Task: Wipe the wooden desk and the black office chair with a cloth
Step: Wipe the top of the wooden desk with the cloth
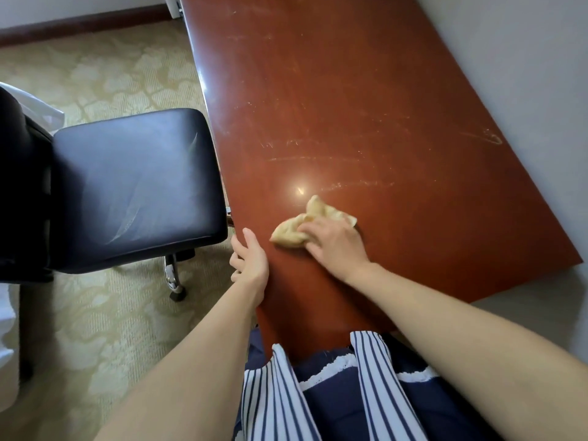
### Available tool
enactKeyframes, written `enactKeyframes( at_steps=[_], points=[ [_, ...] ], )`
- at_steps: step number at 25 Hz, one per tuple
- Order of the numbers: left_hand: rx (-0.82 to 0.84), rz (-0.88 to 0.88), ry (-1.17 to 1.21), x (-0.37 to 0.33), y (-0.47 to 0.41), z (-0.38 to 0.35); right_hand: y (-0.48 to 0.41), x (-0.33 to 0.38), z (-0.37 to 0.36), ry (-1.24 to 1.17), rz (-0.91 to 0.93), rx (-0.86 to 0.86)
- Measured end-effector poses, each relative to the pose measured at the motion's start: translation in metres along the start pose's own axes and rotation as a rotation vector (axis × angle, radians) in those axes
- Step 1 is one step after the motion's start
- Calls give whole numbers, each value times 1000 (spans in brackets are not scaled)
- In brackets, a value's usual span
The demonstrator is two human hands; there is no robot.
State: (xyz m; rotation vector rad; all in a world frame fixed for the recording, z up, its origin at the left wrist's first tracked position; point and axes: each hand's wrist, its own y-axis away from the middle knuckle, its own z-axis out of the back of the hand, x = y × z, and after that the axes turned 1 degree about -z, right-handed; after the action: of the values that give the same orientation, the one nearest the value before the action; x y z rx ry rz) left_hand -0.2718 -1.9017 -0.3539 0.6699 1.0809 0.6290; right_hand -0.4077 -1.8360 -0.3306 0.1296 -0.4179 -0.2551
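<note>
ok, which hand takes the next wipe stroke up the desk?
Right. The right hand holds the cloth on the desk, with streaked surface ahead of it. The left hand grips the desk's edge beside the chair and has no cloth.

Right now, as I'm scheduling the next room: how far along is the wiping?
Nothing looks finished: pale streaks cross the desk farther up. In hand: the right hand holds the cloth on the desk's near end; the left hand grips its edge. Left: most of the desk, then the smudged chair.
</note>
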Motion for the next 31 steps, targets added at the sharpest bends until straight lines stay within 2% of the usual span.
enactKeyframes(
  at_steps=[4, 7, 9, 11, 18, 21, 25, 27, 28, 31],
  points=[
    [30, -3, -41, 1, -3, 1, -37, -49, 40, 13, -334, -180],
    [8, 14, -46, 0, -4, -2, -56, -71, 51, -4, -600, -240],
    [-19, 21, -55, 0, -3, -4, -69, -62, 43, -5, -693, -254],
    [-34, 37, -68, -2, -2, -5, -77, -37, 33, -28, -642, -234],
    [-59, 66, -120, -5, 0, -6, -37, 54, -13, 20, -21, 10],
    [-53, 46, -112, -4, -1, -4, -5, 55, -20, 32, 135, 36],
    [-56, 60, -121, -3, -2, -6, 15, 22, -1, 80, 294, 85],
    [-53, 57, -92, -2, -3, -5, 7, -5, 13, 131, 299, 101],
    [-47, 56, -78, -2, -3, -5, -1, -20, 20, 154, 245, 89],
    [-25, 57, -52, 0, -2, -3, -25, -62, 41, 122, -87, -14]
  ],
)
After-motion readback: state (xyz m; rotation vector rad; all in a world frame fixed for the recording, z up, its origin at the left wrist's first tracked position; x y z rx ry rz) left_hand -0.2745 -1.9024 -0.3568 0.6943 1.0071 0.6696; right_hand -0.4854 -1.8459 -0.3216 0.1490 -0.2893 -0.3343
